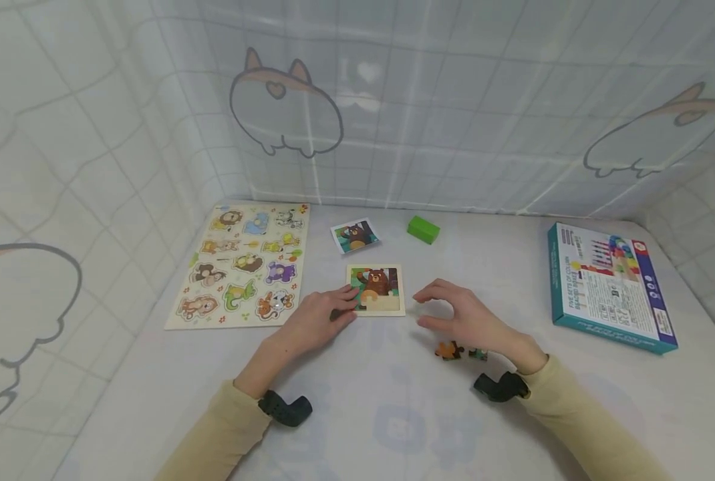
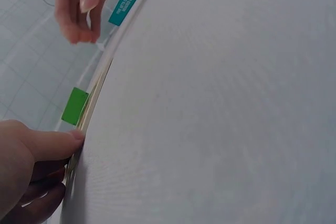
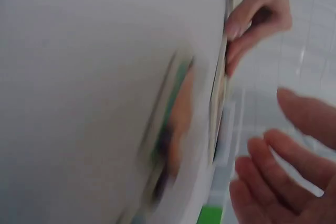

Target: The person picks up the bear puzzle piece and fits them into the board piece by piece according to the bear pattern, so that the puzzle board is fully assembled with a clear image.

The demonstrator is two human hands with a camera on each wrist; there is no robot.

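A small framed jigsaw puzzle [image 1: 377,294] of a brown bear lies on the table, with bare wood showing along its lower right. At its left edge my left hand [image 1: 318,317] holds the frame between thumb and fingers; the thumb [image 2: 58,145] shows against that edge in the left wrist view. My right hand [image 1: 468,321] hovers just right of the puzzle, fingers bent and apart from the thumb, holding nothing. Below it lie loose puzzle pieces: an orange piece [image 1: 449,351] and a green piece [image 1: 478,355], partly covered by the hand. They look blurred in the right wrist view.
Behind the puzzle lie a bear picture card [image 1: 355,236] and a green block [image 1: 423,230]. A large animal puzzle board [image 1: 237,267] lies at left. At right is a teal-edged beaded-toy box [image 1: 610,287]. Patterned cloth walls [image 1: 430,113] rise behind the table.
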